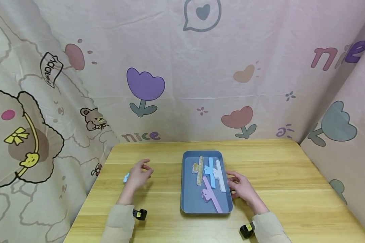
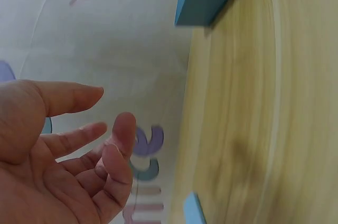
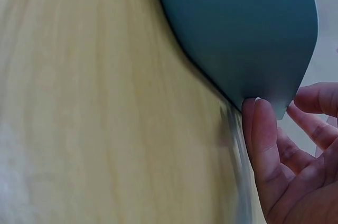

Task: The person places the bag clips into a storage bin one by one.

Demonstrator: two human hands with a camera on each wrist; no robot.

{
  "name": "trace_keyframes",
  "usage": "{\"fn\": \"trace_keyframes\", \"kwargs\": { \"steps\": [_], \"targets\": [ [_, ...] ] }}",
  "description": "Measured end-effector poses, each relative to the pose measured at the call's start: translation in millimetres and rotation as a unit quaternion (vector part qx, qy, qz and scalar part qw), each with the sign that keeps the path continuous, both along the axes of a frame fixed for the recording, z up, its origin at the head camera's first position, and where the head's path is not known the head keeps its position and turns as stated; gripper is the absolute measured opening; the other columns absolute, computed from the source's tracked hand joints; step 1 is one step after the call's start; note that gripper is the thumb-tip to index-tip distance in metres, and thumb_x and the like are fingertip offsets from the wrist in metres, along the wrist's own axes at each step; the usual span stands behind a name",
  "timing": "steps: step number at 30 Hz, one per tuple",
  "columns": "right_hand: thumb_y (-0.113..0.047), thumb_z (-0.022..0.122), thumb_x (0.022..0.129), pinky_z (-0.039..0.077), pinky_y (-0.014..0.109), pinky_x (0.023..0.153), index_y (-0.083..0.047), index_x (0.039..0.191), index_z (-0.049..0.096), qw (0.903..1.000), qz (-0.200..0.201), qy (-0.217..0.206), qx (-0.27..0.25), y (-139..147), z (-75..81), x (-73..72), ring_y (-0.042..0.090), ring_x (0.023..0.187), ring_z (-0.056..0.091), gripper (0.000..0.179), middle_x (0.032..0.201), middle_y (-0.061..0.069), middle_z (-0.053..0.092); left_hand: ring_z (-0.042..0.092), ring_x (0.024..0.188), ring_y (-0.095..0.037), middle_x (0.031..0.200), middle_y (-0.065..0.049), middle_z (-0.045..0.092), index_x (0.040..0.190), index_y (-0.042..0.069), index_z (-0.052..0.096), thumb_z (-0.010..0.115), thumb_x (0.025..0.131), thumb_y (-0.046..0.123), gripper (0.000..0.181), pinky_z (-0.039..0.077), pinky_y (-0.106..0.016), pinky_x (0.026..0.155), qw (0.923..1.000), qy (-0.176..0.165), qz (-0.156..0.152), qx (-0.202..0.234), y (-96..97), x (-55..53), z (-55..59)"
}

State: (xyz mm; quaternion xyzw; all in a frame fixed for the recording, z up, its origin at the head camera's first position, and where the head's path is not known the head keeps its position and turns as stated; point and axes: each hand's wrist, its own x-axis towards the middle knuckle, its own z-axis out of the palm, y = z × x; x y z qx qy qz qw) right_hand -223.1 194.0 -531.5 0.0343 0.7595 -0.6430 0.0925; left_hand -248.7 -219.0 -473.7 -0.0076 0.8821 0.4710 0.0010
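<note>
A grey-blue rectangular tray (image 1: 188,202) lies on the table with ruler-shaped clips in it: a clear one with gold (image 1: 199,172), a light blue one (image 1: 211,173), a white one (image 1: 220,177) and a purple one (image 1: 211,195). My right hand (image 1: 241,185) is at the tray's right side; its fingertips touch the outer wall (image 3: 237,39). My left hand (image 1: 140,175) hovers left of the tray, empty, fingers loosely bent and thumb apart. Partly hidden behind it, a light blue piece (image 1: 126,178) lies on the table; its tip (image 2: 194,211) shows in the left wrist view.
The wooden table (image 1: 276,168) reaches back to a printed cloth curtain (image 1: 185,84), which also hangs along the left and right sides. Each wrist carries a small black camera, such as the left one (image 1: 141,214).
</note>
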Motion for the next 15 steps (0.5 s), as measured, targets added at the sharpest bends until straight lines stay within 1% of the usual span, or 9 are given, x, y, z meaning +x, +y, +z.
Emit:
{"fn": "trace_keyframes", "kwargs": {
  "steps": [3,6,8,11,15],
  "targets": [
    [-0.001,0.053,0.098,0.056,0.046,0.056,-0.001,0.142,0.048,1.0,0.001,0.001,-0.002,1,-0.2,-0.2,0.03,0.075,0.066,0.044,0.114,0.025,0.058,0.068,0.086,-0.033,0.111,-0.018,0.059,0.144,-0.001,0.041,0.061,0.096,0.011,0.053,0.051,-0.03,0.058,0.9999,-0.005,0.016,0.001,-14.7,0.7,-0.8],
    [0.0,0.052,0.097,0.057,0.045,0.056,-0.002,0.141,0.049,1.0,-0.001,0.001,0.001,1,-0.8,-0.6,0.03,0.075,0.066,0.044,0.113,0.023,0.059,0.067,0.09,-0.037,0.114,-0.02,0.058,0.145,-0.002,0.039,0.059,0.097,0.012,0.054,0.051,-0.029,0.059,0.9995,-0.007,0.03,0.001,-28.6,1.8,-1.1],
    [0.0,0.052,0.097,0.057,0.045,0.056,-0.003,0.141,0.05,1.0,-0.001,0.0,0.002,1,-0.6,-0.5,0.029,0.075,0.066,0.044,0.112,0.023,0.059,0.067,0.091,-0.036,0.116,-0.022,0.057,0.145,-0.002,0.038,0.059,0.097,0.012,0.054,0.051,-0.029,0.061,0.9991,-0.007,0.043,-0.002,-38.1,2.3,-2.1],
    [0.0,0.052,0.097,0.057,0.045,0.056,-0.002,0.141,0.049,1.0,0.005,0.002,-0.001,1,0.2,0.2,0.029,0.075,0.066,0.044,0.113,0.024,0.058,0.067,0.088,-0.034,0.119,-0.025,0.055,0.145,-0.001,0.039,0.059,0.097,0.013,0.054,0.051,-0.029,0.063,0.9976,-0.01,0.068,-0.012,-52.6,2.8,-6.7],
    [-0.001,0.053,0.097,0.057,0.045,0.056,0.0,0.142,0.046,0.9999,0.013,0.005,-0.007,2,1.9,1.7,0.03,0.075,0.066,0.045,0.114,0.026,0.057,0.066,0.084,-0.029,0.12,-0.027,0.054,0.144,-0.003,0.041,0.06,0.095,0.012,0.054,0.05,-0.029,0.061,0.995,-0.016,0.095,-0.028,-69.1,4.2,-14.8]
  ]
}}
